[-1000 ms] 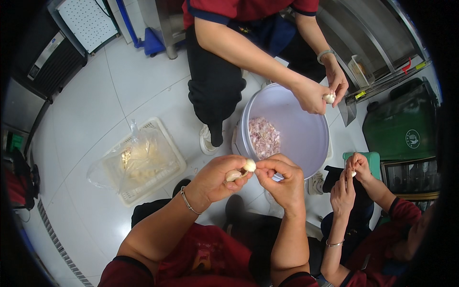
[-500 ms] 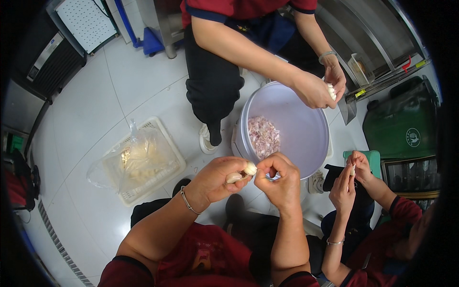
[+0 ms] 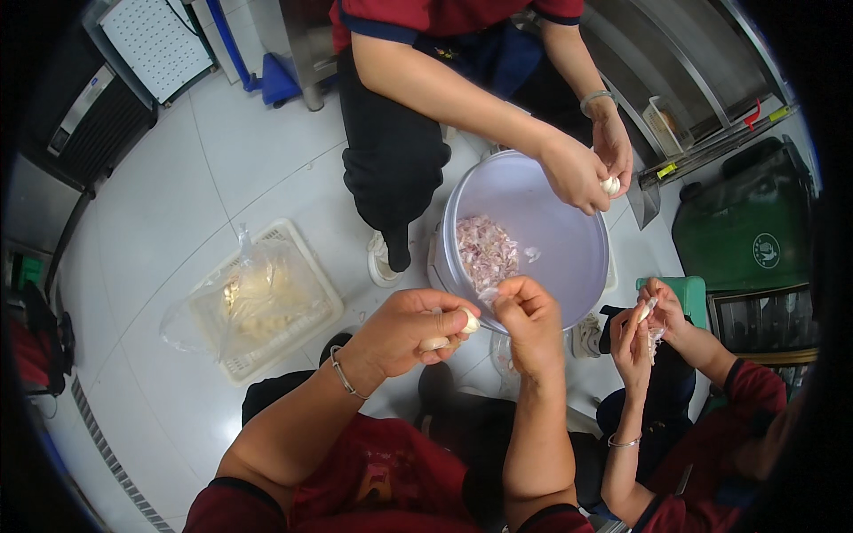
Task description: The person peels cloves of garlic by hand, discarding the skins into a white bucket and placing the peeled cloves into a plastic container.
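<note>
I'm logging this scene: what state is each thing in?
Left hand: closed on garlic
Garlic: front clove white, looks peeled
Right hand: pinched on thin peel
Bucket: upright, uncovered, peelings inside
Plastic bag: lying in basket, holding pale pieces
Basket: upright
Green bin: open or shut, cannot tell

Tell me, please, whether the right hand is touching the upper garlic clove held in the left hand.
Apart: the head view shows a narrow gap between the right hand and the upper garlic clove in the left hand.
</note>
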Demonstrator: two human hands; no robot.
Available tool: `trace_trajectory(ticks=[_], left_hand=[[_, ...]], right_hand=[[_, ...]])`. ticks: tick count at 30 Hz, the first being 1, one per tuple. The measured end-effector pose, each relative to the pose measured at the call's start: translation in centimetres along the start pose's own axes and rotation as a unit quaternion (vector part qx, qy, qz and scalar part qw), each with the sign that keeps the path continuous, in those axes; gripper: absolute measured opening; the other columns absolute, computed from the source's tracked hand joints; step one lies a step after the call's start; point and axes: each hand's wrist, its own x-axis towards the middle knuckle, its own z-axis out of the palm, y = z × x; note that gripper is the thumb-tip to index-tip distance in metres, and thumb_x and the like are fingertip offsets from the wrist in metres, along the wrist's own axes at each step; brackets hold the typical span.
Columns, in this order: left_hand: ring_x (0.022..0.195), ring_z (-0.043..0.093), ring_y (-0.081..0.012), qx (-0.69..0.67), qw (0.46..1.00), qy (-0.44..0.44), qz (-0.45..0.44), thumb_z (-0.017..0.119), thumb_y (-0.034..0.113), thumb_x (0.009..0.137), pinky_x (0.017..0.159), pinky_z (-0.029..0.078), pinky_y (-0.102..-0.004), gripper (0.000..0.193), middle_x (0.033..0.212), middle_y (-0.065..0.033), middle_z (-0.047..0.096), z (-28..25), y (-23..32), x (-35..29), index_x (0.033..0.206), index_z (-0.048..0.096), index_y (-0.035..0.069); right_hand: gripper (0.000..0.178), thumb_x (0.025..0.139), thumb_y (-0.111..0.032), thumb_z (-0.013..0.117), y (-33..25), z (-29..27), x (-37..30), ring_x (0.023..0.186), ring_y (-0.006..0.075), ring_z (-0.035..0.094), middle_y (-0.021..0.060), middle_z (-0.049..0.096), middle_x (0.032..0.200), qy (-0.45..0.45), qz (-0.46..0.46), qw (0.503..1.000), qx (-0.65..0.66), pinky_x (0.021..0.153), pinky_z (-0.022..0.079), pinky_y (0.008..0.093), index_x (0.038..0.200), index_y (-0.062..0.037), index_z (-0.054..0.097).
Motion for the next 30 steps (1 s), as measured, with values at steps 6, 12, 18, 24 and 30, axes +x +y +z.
trace_trajectory(ticks=[6, 12, 18, 24, 30], left_hand=[[0.057, 0.049, -0.0116, -0.014, 0.999, 0.015, 0.049, 0.059, 0.004, 0.086, 0.043, 0.036, -0.0215, 0.028, 0.089, -0.013, 0.059, 0.0, -0.1, 0.0, 0.112, 0.058, -0.004], [0.058, 0.049, -0.0113, -0.006, 0.997, 0.018, 0.069, 0.061, 0.002, 0.084, 0.044, 0.036, -0.0212, 0.025, 0.092, -0.0137, 0.061, 0.3, -0.2, 0.0, 0.109, 0.062, -0.001], [0.057, 0.049, -0.0107, 0.007, 0.996, 0.057, 0.067, 0.064, 0.005, 0.084, 0.045, 0.037, -0.0212, 0.02, 0.09, -0.0117, 0.062, -0.1, -0.2, 0.1, 0.104, 0.064, 0.0], [0.06, 0.053, -0.0097, 0.058, 0.99, 0.113, 0.057, 0.067, 0.006, 0.082, 0.046, 0.038, -0.0206, 0.02, 0.084, -0.0087, 0.063, 0.1, -0.2, -0.1, 0.102, 0.065, 0.0], [0.06, 0.053, -0.0089, 0.091, 0.987, 0.117, 0.056, 0.069, 0.006, 0.08, 0.046, 0.038, -0.0194, 0.023, 0.081, -0.0081, 0.063, 0.6, -0.1, -0.1, 0.102, 0.065, 0.0]], right_hand=[[0.011, 0.086, -0.009, 0.06, 0.7, -3.2, 1.8, 0.063, 0.0078, 0.052, -0.0001, 0.059, 0.07, 0.172, -0.112, 0.949, -0.238, 0.059, 0.042, 0.0225, 0.088, 0.0005, 0.063], [0.011, 0.079, -0.006, 0.069, 1.5, -5.7, 2.9, 0.073, 0.0096, 0.055, 0.0051, 0.062, 0.083, 0.21, -0.175, 0.906, -0.323, 0.063, 0.043, 0.0226, 0.088, 0.0, 0.066], [0.016, 0.073, -0.001, 0.072, -1.0, -1.0, 0.5, 0.075, 0.0106, 0.055, 0.0028, 0.06, 0.088, -0.032, -0.194, 0.967, -0.16, 0.067, 0.045, 0.0231, 0.088, -0.0026, 0.069], [0.01, 0.073, 0.0, 0.071, -1.4, 0.3, 0.0, 0.074, 0.0121, 0.055, 0.0042, 0.059, 0.086, -0.085, -0.198, 0.957, -0.193, 0.065, 0.046, 0.0239, 0.082, -0.002, 0.068], [0.005, 0.077, 0.002, 0.064, -0.5, -0.2, 0.4, 0.066, 0.0113, 0.051, 0.0049, 0.057, 0.081, 0.007, -0.202, 0.949, -0.242, 0.059, 0.041, 0.0232, 0.077, 0.0001, 0.059]])
